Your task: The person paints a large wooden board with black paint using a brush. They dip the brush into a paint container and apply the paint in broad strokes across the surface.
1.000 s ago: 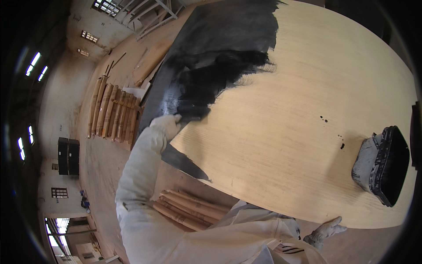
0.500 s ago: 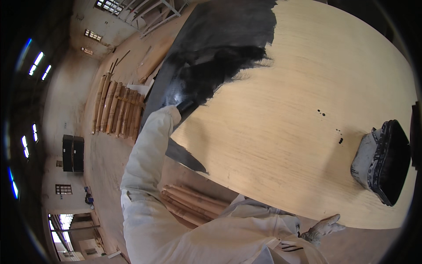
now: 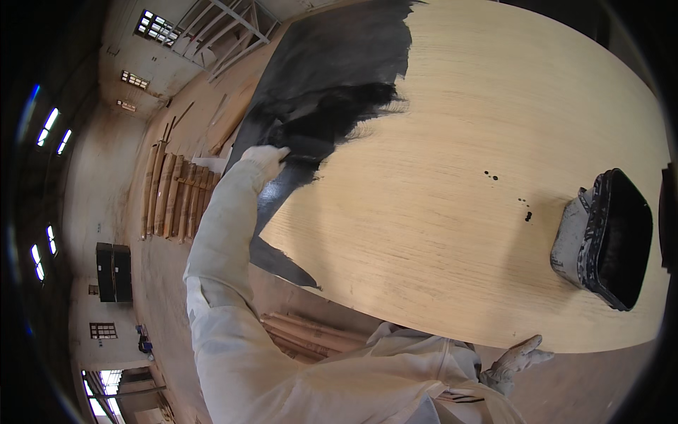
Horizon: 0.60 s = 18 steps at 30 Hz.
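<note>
My left hand [image 3: 265,161], in a pale glove, is closed over the dark-coated side of a large wood-grain board [image 3: 438,198]. It grips a black paint applicator, whose outline mostly blends into the wet black paint [image 3: 332,116]; its exact kind is hard to make out. The coating has a ragged, streaky edge against the bare grain. My right hand [image 3: 512,362], in a stained glove, hangs by the board's near edge with fingers apart and nothing in it. At the board's right side stands a paint-smeared tub [image 3: 600,237] with a black inside.
Small black drips [image 3: 527,212] dot the bare wood. Long brown wrapped bundles [image 3: 176,194] lie on the floor at left, with more brown lengths [image 3: 318,332] below the board. A metal rack [image 3: 226,32] stands at the far left, and black boxes [image 3: 114,272] sit against the wall.
My left hand has moved farther along the dark coating, away from the board's near corner, still holding the applicator. My right hand stays by the near edge. The whole view has shifted slightly.
</note>
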Tool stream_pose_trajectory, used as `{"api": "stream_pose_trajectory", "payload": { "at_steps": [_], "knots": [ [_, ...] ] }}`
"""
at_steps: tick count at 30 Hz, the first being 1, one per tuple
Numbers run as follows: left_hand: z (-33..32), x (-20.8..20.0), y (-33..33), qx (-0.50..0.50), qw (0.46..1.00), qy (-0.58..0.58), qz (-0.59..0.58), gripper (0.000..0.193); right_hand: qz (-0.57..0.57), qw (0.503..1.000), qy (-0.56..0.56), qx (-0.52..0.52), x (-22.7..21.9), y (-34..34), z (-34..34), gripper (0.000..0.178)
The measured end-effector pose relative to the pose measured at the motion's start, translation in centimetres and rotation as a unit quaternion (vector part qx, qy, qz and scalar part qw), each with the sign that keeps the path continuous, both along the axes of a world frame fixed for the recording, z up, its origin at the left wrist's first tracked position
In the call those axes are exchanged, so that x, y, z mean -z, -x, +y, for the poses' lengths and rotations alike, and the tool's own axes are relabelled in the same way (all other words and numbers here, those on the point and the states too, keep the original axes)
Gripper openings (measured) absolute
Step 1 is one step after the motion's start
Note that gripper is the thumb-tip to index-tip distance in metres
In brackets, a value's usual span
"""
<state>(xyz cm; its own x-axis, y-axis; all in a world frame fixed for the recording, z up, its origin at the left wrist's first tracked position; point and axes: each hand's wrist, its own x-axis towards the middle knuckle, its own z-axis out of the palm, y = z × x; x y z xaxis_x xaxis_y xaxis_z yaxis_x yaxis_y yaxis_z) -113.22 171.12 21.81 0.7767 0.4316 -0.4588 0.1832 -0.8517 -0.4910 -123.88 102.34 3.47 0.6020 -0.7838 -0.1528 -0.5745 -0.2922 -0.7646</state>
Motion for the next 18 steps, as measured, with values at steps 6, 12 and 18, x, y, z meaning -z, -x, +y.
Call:
{"api": "stream_pose_trajectory", "payload": {
  "at_steps": [6, 12, 18],
  "knots": [
    [-6.9, 1.3, -7.7, 0.106, 0.994, 0.039, -0.008, 0.05, -0.002, 0.999, 0.025, -0.026, 1.6, 0.3, -1.5, 0.102],
    [-1.5, 1.3, -2.8, 0.059, 0.998, 0.025, -0.025, 0.051, -0.052, 0.997, -0.049, -0.01, 1.1, 0.6, -1.1, 0.098],
    [5.7, 2.2, -4.8, 0.027, 0.999, -0.021, -0.017, 0.053, -0.093, 0.996, -0.009, -0.016, 4.6, 1.4, -2.9, 0.094]
  ]
}}
